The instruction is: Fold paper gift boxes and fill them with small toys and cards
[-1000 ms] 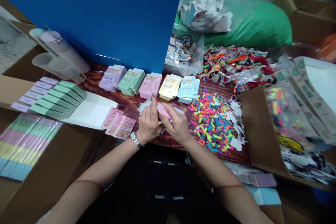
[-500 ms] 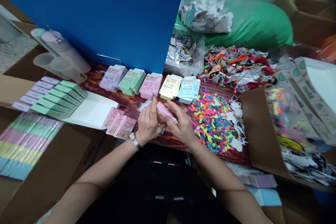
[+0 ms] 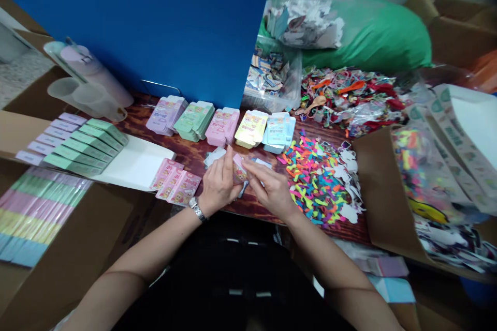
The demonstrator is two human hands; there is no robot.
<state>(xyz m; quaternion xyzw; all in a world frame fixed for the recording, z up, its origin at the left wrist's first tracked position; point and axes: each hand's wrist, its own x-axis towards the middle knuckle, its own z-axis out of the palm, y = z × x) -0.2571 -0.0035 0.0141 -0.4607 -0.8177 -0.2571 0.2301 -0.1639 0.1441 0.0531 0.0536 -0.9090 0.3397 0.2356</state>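
Between my hands, above the table's front edge, is a small pink carton (image 3: pixel 239 169). My left hand (image 3: pixel 220 181) is closed on its left side, with a metal watch on the wrist. Fingers and thumb of my right hand (image 3: pixel 271 184) pinch its right side. Behind the hands stand stacks of flat cartons: purple (image 3: pixel 166 115), green (image 3: pixel 194 120), pink (image 3: pixel 222 126), yellow (image 3: pixel 251 128) and blue (image 3: pixel 278 131). Some pale pieces (image 3: pixel 215 155) lie partly hidden under my hands. Several pink boxes (image 3: pixel 178 182) lie to the left.
Green and purple boxes stand on a white tray (image 3: pixel 132 164) at left. Colourful small balloons (image 3: pixel 318 181) are heaped at right beside a cardboard box (image 3: pixel 382 191). A blue panel (image 3: pixel 155 26) rises behind; a clear bin (image 3: pixel 272 75) and green bag (image 3: pixel 380 31) sit further back.
The pink carton has turned in my hands, so its printed face now shows. My right hand has shifted slightly right, its fingers closer together.
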